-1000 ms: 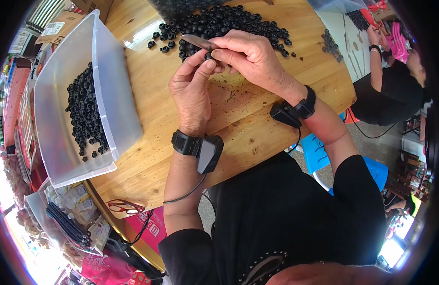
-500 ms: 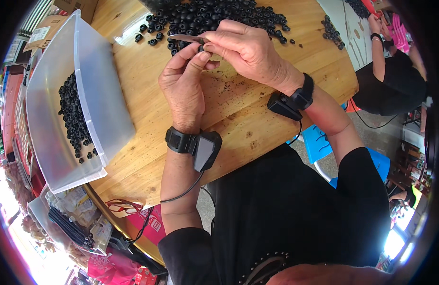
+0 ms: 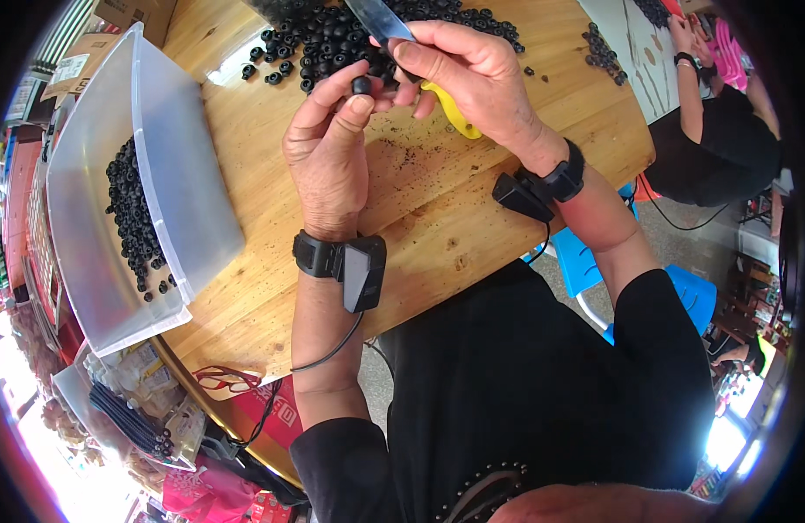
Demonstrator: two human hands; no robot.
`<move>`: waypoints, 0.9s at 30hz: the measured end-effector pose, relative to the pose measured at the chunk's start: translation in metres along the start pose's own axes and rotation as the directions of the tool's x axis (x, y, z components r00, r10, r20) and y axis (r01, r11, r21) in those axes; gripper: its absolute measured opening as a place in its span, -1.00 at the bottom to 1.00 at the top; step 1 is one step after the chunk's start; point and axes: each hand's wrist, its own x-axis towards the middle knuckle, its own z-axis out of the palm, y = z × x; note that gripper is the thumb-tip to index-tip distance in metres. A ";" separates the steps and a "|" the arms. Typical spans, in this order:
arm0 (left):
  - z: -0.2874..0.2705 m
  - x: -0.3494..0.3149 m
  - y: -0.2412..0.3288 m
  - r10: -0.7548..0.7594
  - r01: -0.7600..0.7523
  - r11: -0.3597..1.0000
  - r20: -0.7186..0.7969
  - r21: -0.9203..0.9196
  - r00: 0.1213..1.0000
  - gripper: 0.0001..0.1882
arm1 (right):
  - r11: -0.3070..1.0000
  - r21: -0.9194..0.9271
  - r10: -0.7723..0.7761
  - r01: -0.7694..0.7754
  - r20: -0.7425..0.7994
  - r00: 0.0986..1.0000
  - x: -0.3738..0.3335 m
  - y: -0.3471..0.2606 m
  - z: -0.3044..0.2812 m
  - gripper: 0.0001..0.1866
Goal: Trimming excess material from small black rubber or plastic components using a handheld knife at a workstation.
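Note:
Between the thumb and fingertips of my left hand [image 3: 331,139] is a small round black rubber-like piece [image 3: 361,85]. My right hand [image 3: 481,78] grips a knife [image 3: 378,19] with a yellow handle; its wide metal blade points up and to the left, apart from the piece. Just beyond both hands lies a heap of similar black pieces [image 3: 337,42], several with a hole showing. Dark crumbs [image 3: 407,155] are scattered on the wooden table [image 3: 428,235] below my hands.
At the left stands a clear plastic bin [image 3: 189,166] with black pieces [image 3: 134,209] inside. A smaller group of pieces [image 3: 603,54] lies at the table's far right. Red glasses [image 3: 226,378] rest near the front left edge. Another person [image 3: 716,148] works at the right.
My right hand has turned the knife away from the black piece, so its yellow handle now shows and the blade tilts up. My left hand still pinches the piece, with the fingers more spread.

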 end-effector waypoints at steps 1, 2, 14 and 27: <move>0.001 0.000 0.000 -0.004 0.004 1.000 0.001 -0.007 1.000 -0.64 | 1.000 0.007 0.010 -0.010 -0.002 1.000 0.001 0.000 0.000 -0.76; 0.001 0.000 0.001 -0.001 0.001 1.000 -0.001 -0.003 1.000 -0.64 | 1.000 0.015 0.021 -0.021 -0.002 1.000 0.001 0.000 -0.001 -0.76; 0.002 0.001 -0.002 0.004 -0.007 0.999 -0.077 -0.037 0.997 -0.68 | 0.902 -0.324 -0.272 0.287 0.092 0.958 0.001 0.004 0.000 -0.82; 0.006 0.000 -0.006 -0.018 0.025 0.997 -0.097 0.076 0.995 -0.74 | 0.954 -0.261 -0.113 0.150 0.154 0.982 -0.002 0.002 -0.001 -0.75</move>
